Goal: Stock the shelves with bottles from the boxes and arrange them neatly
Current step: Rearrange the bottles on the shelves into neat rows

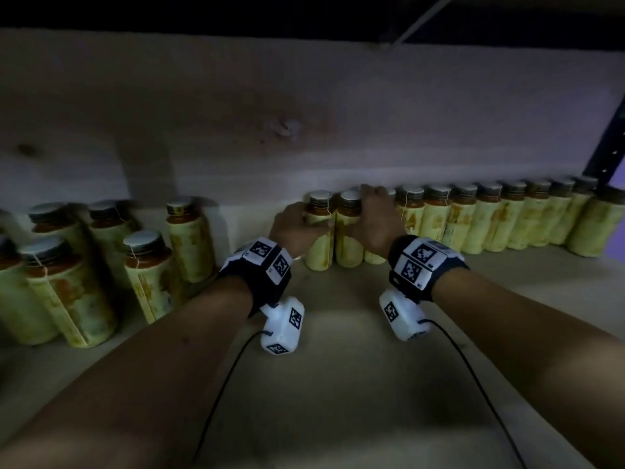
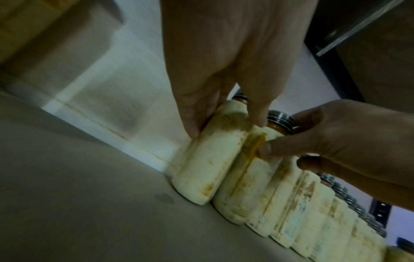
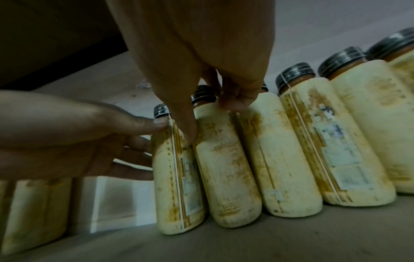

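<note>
Yellow-labelled bottles with dark caps stand in a row (image 1: 490, 218) along the back of the shelf (image 1: 338, 384). My left hand (image 1: 304, 221) grips the bottle at the row's left end (image 1: 318, 245), with thumb and fingers curled round its shoulder. The left wrist view shows that end bottle (image 2: 208, 168) upright on the board under my left hand (image 2: 226, 125). My right hand (image 1: 368, 204) holds the second bottle (image 1: 350, 245) just below its cap. In the right wrist view, my right hand (image 3: 212, 122) pinches this second bottle (image 3: 224, 168), which touches the end bottle (image 3: 174, 177).
A loose group of the same bottles (image 1: 145, 265) stands at the left, apart from the row. The pale back wall (image 1: 304, 113) runs close behind the bottles. A dark metal upright (image 1: 605, 154) stands at the far right. Bare shelf board lies in front of the row.
</note>
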The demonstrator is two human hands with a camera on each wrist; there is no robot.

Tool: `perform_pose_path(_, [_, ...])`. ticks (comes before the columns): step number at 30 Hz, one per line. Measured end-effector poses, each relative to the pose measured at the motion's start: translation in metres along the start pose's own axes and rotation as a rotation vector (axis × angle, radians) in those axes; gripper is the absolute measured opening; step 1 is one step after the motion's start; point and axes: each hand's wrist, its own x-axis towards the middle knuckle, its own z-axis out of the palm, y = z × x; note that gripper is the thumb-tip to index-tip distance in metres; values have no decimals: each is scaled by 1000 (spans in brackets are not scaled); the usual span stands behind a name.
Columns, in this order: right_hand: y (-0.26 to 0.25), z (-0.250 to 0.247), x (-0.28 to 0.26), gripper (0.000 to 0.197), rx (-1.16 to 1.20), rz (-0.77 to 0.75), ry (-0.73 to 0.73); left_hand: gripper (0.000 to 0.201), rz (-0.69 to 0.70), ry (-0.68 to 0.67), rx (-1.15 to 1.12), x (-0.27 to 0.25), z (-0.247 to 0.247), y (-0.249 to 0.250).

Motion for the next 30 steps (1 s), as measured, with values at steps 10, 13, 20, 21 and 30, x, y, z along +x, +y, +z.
perform_pose_path(10, [-33,-10,-41,62,45,-170,-109,39,-1,84,-31,-46,-30,2])
perform_pose_path(13, [-55,-22,-61,60,146,-146,-126,39,-22,95,-85,-77,-59,2])
perform_pose_path(20, [-130,-26,-122,61,292,-152,-219,44,-81,64,-71,-152,-142,-14])
perform_pose_path(21, [-141,-25,-130,61,309,-165,-232,43,-84,69,-87,-164,-153,-19])
perform_pose_path(30, [-222,8,-178,59,295,-237,-284,39,-210,228,55,-237,-228,-69])
